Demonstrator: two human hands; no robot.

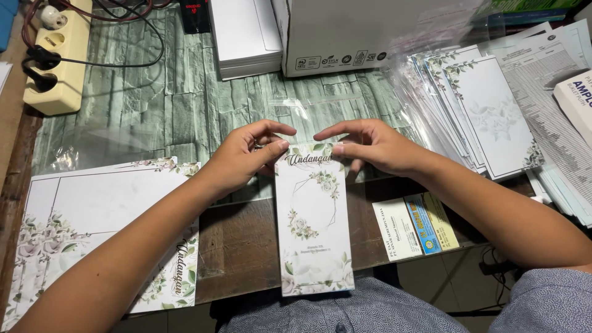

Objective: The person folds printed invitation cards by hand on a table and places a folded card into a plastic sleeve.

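At the desk's far left corner lies a cream plastic power strip, and nearer the front edge a stack of flat, floral-printed paper sheets rests on the worn dark wood. At the middle of the front edge, the left hand and right hand pinch the top corners of a tall, narrow floral card between thumb and fingers. Right of it lie small white, blue and yellow labels, then a fanned pile of glossy clear-sleeved cards below a white cardboard box.
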